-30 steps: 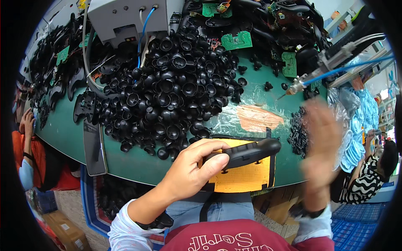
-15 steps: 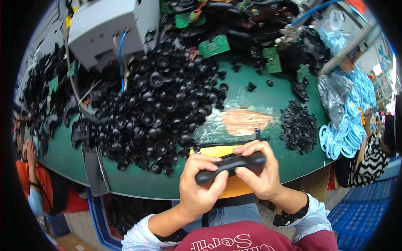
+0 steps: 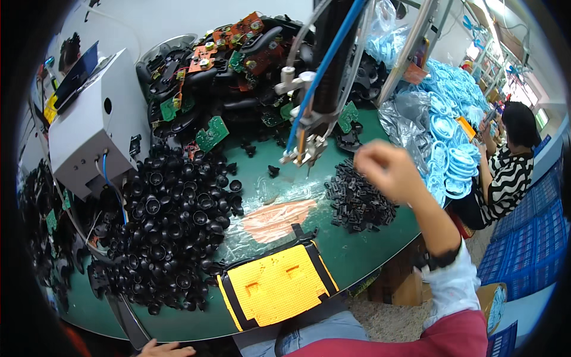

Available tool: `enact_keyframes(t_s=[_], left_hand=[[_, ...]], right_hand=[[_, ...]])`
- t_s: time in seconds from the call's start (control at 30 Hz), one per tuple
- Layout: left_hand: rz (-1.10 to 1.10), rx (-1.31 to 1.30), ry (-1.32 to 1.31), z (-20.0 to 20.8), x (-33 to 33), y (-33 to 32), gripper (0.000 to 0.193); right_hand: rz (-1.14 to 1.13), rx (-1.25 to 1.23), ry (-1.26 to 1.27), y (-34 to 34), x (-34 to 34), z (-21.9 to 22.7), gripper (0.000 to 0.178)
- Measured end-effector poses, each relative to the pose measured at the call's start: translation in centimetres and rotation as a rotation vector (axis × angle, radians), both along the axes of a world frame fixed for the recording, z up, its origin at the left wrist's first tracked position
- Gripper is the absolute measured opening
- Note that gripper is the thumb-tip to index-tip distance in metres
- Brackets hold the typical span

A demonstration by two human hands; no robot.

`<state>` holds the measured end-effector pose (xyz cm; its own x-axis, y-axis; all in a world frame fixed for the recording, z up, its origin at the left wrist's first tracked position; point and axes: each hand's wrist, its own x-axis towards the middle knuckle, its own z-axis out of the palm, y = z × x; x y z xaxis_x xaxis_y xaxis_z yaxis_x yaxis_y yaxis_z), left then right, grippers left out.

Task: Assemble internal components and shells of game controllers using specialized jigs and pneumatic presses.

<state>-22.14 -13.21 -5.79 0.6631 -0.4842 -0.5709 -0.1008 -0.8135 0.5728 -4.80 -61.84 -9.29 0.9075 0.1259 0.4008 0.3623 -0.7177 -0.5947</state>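
At the lower edge my left hand [image 3: 166, 350] shows only in part, its fingers stretched out beside a dark phone-like slab [image 3: 128, 321]. My right hand [image 3: 389, 172] is raised over the right side of the green table, just above and beside a heap of small black plastic parts [image 3: 360, 199]. Its fingers look bent but are smeared by motion, so whether it holds anything is unclear. In front of me at the table edge lies a yellow textured pad [image 3: 273, 285] with black bands and two small recesses. Neither hand touches it.
A big pile of black cup-shaped parts [image 3: 172, 226] covers the left. A grey machine box [image 3: 89, 131] stands behind it. Controller shells and circuit boards [image 3: 213, 134] are heaped at the back. A metal-tipped tool [image 3: 306, 152] hangs over the table. A person [image 3: 505, 166] sits at right.
The black game controller shell held in both hands is out of view. My hands have parted, left to the lower left edge, right up and rightward. The view has shifted, uncovering the yellow pad.
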Motion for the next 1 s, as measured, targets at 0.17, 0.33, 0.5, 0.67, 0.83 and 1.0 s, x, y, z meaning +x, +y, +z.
enact_keyframes(t_s=[0.17,0.33,0.5,0.67,0.83,1.0], left_hand=[[-0.045,-0.287,0.03,-2.5,1.5,-2.5,0.055],[0.034,-0.363,0.008,-2.7,2.5,-3.3,0.046],[0.143,-0.517,-0.124,-2.7,4.2,-5.9,0.033],[0.337,-0.576,-0.31,-3.0,4.7,-9.3,0.024],[0.444,-0.856,-0.343,-6.3,6.9,-14.9,0.055],[0.108,-0.975,-0.362,-9.0,7.7,-15.1,0.048]], right_hand=[[-0.256,-0.677,0.271,-7.1,9.8,-3.6,0.019],[-0.148,-0.758,0.205,-7.1,9.4,-6.3,0.021],[-0.048,-0.514,-0.238,-6.0,3.0,0.7,0.019],[0.145,-0.257,-0.255,-0.7,-5.0,6.6,0.023],[0.587,-0.035,-0.041,0.8,-8.9,8.2,0.024],[0.986,0.11,0.189,3.4,-8.9,6.8,0.02]])
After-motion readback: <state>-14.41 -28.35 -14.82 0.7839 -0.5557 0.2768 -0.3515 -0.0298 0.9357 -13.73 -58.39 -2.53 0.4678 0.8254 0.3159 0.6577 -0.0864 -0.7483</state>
